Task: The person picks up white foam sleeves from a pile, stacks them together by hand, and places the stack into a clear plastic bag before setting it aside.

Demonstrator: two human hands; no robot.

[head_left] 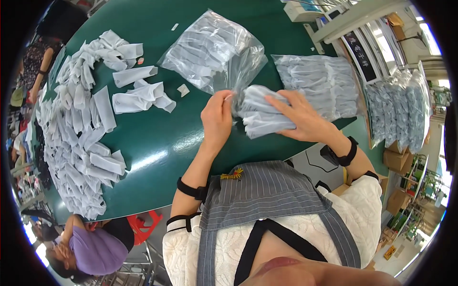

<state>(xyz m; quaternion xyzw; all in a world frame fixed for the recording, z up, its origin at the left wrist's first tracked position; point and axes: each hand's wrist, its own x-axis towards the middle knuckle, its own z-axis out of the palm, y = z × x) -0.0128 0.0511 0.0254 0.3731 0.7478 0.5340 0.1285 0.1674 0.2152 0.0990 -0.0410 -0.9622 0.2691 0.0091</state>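
Here's the right hand (pixel 305 119) gripping a bundle of pale grey cloth pieces (pixel 262 112) over the green worktop (pixel 162 143)! The left hand (pixel 217 119), just beside it, closes in a pinch on the edge of a clear plastic bag (pixel 210 45), cloth rows inside, lying farther off. Another packed bag (pixel 310 81) sits right; a loose heap (pixel 74 143) sprawls left!

red stool (pixel 141 236), person in purple (pixel 101 249), cardboard box (pixel 399 160)
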